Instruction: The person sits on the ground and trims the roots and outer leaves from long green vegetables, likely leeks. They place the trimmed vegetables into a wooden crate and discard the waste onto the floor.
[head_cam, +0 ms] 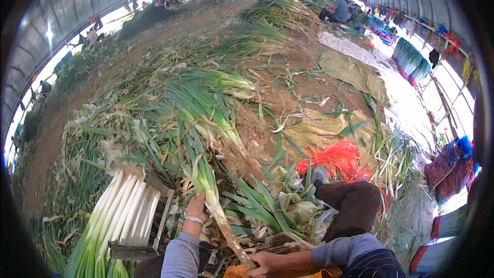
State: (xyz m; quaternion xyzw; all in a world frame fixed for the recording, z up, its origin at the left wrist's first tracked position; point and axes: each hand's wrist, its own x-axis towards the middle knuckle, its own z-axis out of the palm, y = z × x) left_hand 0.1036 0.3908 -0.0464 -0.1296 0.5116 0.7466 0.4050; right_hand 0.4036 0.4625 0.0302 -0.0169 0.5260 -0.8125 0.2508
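Observation:
A single large green onion (223,220) with a soil-stained stalk slants across in front of me, its green leaves pointing away. My left hand (197,207), with a silver-coloured bracelet at the wrist, holds it where the stalk turns green. Lower down, my right hand (265,263) grips its root end, close to an orange cloth (237,272) at my lap. To the left of my left hand, several cleaned white onion stalks (125,204) lie side by side in a metal-edged rack (165,216). Unpeeled onions (227,127) with dirty roots are piled just beyond my hands.
Stripped leaves (266,204) cover the ground around my leg (349,204). A bundle of red plastic ties (335,160) lies by my shoe, on a yellowish sheet (320,127). Farther off are more onion heaps (274,11) and a seated person (339,9). Bagged bundles (411,61) stand along the right side.

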